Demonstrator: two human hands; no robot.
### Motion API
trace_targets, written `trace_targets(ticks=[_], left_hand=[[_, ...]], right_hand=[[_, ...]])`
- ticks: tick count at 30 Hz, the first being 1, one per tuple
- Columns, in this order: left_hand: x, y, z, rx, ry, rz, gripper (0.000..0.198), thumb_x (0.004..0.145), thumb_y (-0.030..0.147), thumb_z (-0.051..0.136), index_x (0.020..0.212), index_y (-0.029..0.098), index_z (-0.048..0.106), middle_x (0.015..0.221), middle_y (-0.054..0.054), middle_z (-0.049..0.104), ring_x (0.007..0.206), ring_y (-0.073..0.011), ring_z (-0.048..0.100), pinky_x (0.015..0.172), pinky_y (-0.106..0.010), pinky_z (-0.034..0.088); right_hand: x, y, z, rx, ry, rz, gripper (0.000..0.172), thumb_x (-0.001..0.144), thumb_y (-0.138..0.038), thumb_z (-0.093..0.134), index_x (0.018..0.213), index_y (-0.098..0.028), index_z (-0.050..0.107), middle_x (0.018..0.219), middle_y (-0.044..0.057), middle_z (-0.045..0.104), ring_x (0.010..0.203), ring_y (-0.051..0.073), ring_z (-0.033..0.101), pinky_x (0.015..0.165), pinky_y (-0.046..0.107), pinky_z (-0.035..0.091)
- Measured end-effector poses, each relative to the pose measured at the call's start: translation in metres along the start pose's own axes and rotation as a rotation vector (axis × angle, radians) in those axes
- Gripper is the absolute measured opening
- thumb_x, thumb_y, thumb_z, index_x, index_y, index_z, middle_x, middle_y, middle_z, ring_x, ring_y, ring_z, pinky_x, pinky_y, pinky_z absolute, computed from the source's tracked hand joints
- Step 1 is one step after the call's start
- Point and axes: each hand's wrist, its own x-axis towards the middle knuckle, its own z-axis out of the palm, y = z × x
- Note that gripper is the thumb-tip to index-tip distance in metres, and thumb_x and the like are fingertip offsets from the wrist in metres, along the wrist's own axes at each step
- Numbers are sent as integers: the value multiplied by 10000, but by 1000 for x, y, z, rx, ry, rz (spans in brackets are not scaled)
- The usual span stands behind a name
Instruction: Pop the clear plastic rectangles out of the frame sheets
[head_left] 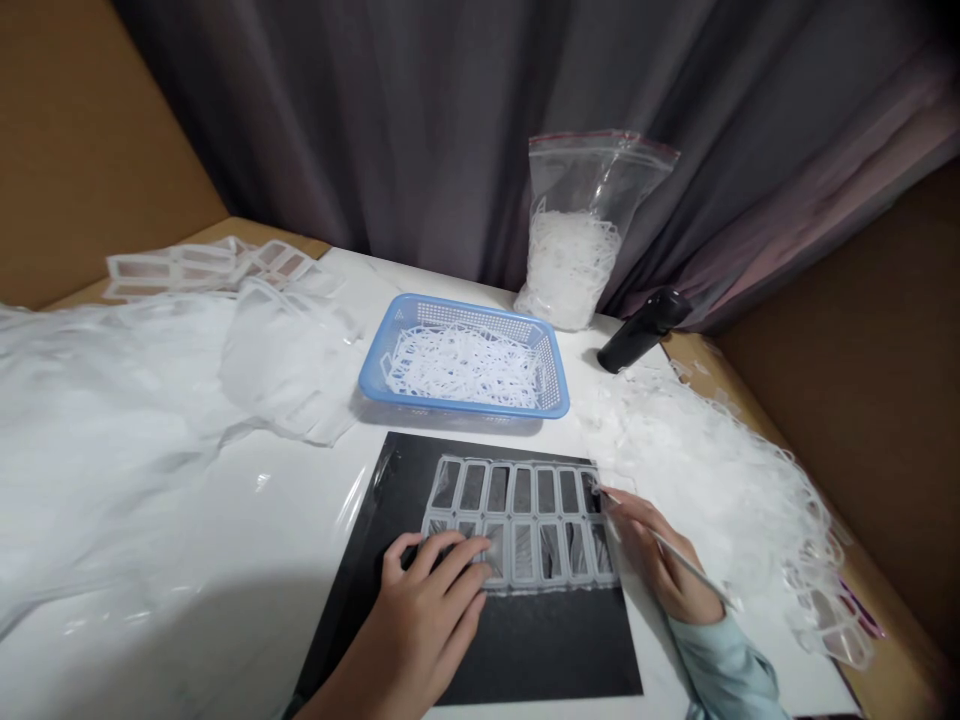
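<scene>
A clear plastic sheet of rectangular frames (pixel 517 520) lies on a black mat (pixel 525 640) near the table's front edge. My left hand (pixel 424 610) lies flat on the sheet's lower left corner, fingers stretched out and pressing it down. My right hand (pixel 664 560) is closed around a thin white stick-like tool (pixel 675 555), whose tip touches the sheet's right edge near the top row.
A blue basket (pixel 551 385) of white plastic scraps stands behind the mat. A zip bag (pixel 577 240) of scraps and a black cylinder (pixel 641 330) sit at the back. Loose white offcuts (pixel 735 490) pile up at right, more frame sheets (pixel 195 270) and plastic film (pixel 112 420) at left.
</scene>
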Motion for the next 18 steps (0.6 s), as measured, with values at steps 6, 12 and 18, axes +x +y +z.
trace_targets(ticks=[6,12,18], left_hand=[[-4,-3,4,33,-11,7,218,917,162,521,1029,289,658,1151,75,711,1019,-177,613,902,-366,295],[-13,-6,0,127,-90,108,267,929,204,529,1152,287,649,1316,18,632,1124,-205,561,922,-359,340],[-43,-21,-25,121,-83,167,414,878,257,601,1292,248,586,1358,-15,602,1181,-213,541,983,-329,378]], right_hand=[[-10,28,-17,-214,427,208,334,1029,-355,389,1159,-168,633,1257,150,670,1189,286,640,991,466,530],[-15,18,-39,-369,391,287,403,1011,-437,416,1200,-173,654,1260,143,652,1190,306,620,1022,503,497],[-8,-68,6,85,158,175,309,1015,-280,440,1202,-236,682,1087,106,713,932,224,722,726,333,644]])
